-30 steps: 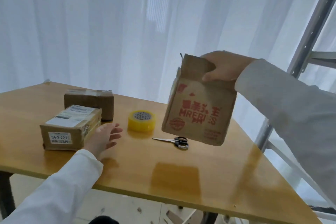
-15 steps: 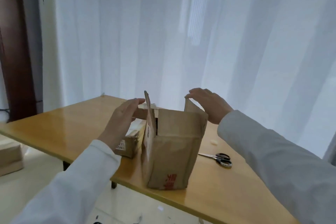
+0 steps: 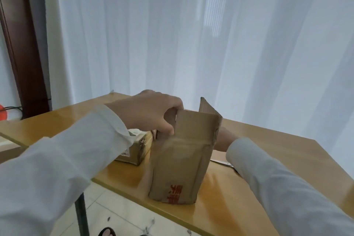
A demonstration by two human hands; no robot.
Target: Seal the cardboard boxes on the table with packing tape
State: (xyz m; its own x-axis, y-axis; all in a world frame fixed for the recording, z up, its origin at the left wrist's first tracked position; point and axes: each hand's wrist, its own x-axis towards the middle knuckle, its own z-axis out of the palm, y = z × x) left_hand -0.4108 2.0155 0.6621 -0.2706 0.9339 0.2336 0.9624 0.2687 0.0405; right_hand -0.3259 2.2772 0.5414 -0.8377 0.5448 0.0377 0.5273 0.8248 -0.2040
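A tall brown cardboard box (image 3: 178, 159) with red print stands upright at the near edge of the wooden table (image 3: 277, 159). Its top flaps are up, and the far flap (image 3: 206, 107) sticks above the rest. My left hand (image 3: 149, 113) grips the left top flap, thumb on the near side and fingers curled over it. My right hand (image 3: 225, 140) is against the box's right side; the box hides its fingers. A smaller labelled box (image 3: 134, 153) lies behind my left sleeve. The tape roll is out of sight.
A scissors blade (image 3: 222, 162) pokes out on the table by my right sleeve. White curtains hang behind the table, with a dark door frame (image 3: 24, 44) at far left. A table leg (image 3: 81, 214) and tiled floor show below the near edge.
My right hand carried the box down and stood it on the table's near edge. My left hand left the tabletop and took the left flap. My right hand dropped beside the box.
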